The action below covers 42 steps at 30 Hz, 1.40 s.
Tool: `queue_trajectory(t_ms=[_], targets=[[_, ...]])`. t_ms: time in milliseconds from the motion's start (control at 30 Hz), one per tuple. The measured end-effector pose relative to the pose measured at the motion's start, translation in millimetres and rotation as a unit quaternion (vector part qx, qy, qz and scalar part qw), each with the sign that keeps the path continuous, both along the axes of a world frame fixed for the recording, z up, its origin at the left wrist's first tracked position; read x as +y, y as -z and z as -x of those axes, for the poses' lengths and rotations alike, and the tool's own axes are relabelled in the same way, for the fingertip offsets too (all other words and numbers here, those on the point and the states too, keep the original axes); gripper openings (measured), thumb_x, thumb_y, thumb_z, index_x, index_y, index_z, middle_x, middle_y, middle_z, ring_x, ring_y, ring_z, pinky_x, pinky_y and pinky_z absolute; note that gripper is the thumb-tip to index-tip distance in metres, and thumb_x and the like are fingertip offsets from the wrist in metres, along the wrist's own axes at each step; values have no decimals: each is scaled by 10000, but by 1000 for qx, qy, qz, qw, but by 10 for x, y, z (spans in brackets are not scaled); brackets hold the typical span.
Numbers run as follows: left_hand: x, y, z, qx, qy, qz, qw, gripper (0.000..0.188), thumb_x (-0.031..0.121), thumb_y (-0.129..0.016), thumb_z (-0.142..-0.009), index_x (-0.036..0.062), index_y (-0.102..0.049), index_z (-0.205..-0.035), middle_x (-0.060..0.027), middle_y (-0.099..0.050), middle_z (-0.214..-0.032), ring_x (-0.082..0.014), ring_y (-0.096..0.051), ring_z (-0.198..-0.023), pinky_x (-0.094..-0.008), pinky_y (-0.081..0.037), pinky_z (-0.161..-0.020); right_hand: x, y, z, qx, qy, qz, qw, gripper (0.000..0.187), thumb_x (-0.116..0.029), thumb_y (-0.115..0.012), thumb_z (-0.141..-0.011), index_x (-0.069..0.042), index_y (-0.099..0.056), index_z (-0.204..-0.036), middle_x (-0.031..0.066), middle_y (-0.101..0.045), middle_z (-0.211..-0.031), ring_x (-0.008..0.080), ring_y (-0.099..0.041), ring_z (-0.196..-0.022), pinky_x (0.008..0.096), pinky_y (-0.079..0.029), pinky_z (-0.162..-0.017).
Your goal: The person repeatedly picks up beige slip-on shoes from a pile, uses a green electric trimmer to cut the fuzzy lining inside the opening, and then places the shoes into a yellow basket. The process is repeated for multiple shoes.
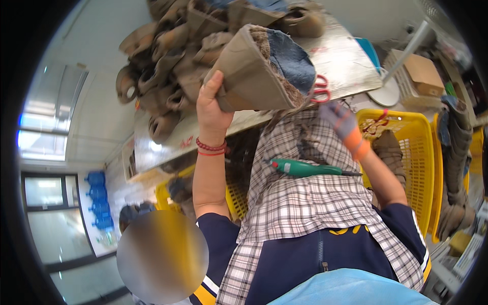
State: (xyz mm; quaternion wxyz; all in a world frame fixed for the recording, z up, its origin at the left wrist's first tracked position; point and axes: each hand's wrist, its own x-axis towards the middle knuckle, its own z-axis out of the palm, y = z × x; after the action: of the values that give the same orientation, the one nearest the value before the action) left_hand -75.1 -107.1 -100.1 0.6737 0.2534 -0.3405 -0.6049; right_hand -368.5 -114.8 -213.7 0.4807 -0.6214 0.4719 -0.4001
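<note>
My left hand (212, 101) grips a brown-grey boot (246, 76) over the table's near edge, the thumb on its outer side. The boot's wide opening faces right and shows brown fleece and a blue lining. My right hand (341, 122), in a grey-purple glove with an orange cuff, is just below a pair of red-handled scissors (321, 90). Blur hides what its fingers are doing. Across the checked apron (300, 203) on my lap lies a green hand tool (305, 168) with a red end and a thin dark tip.
Many similar boots (168, 66) are heaped on the white table (345, 61) at the far left. A yellow basket (419, 152) with brown pieces stands at my right. A white lamp or stand base (384, 94) sits at the table's right end. Blue water bottles (99, 198) line the left wall.
</note>
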Motion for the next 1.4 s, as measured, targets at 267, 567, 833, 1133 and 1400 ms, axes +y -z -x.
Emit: queue_trajectory(t_ms=[267, 567, 833, 1133, 1400], targets=[[821, 386, -648, 249, -75, -141, 955, 450, 290, -493, -911, -25, -471, -1232, -162, -524, -1252, -309, -494, -1155, -450, -353, -1014, 775, 628, -57, 315, -332, -44, 888, 576, -459, -688, -739, -86, -560, -1158, 127, -651, -968, 269, -632, -888, 335, -491, -780], [1231, 688, -746, 277, -263, -241, 892, 402, 256, -407, -951, -29, -440, -1233, -191, -479, -1279, -339, -464, -1171, -493, -344, -1013, 667, -80, 4, 334, -194, -114, 915, 603, -584, -621, -739, -55, -621, -1028, 154, -654, -777, 286, -652, -720, 378, -506, -659], [1237, 860, -673, 340, -177, -258, 887, 401, 239, -379, -961, -30, -421, -1254, -190, -488, -1272, -336, -461, -1177, -493, -362, -1003, 455, -503, 119, 218, -84, 267, 935, 503, -313, -796, -648, -17, -609, -1009, 138, -635, -760, 280, -621, -669, 343, -495, -610], [1179, 842, -581, 359, -96, -237, 898, 389, 233, -428, -942, -36, -445, -1224, -195, -509, -1241, -338, -483, -1149, -491, -369, -993, 369, -462, 71, 262, -104, 397, 873, 548, -380, -810, -599, -47, -605, -983, 92, -606, -691, 262, -573, -585, 347, -448, -544], [1111, 851, -491, 349, -102, -281, 888, 378, 243, -445, -936, -30, -464, -1196, -189, -521, -1225, -334, -486, -1142, -489, -370, -989, 391, -453, 89, 253, -122, 413, 866, 603, -405, -810, -578, -36, -603, -1007, 78, -606, -738, 258, -578, -625, 343, -456, -578]])
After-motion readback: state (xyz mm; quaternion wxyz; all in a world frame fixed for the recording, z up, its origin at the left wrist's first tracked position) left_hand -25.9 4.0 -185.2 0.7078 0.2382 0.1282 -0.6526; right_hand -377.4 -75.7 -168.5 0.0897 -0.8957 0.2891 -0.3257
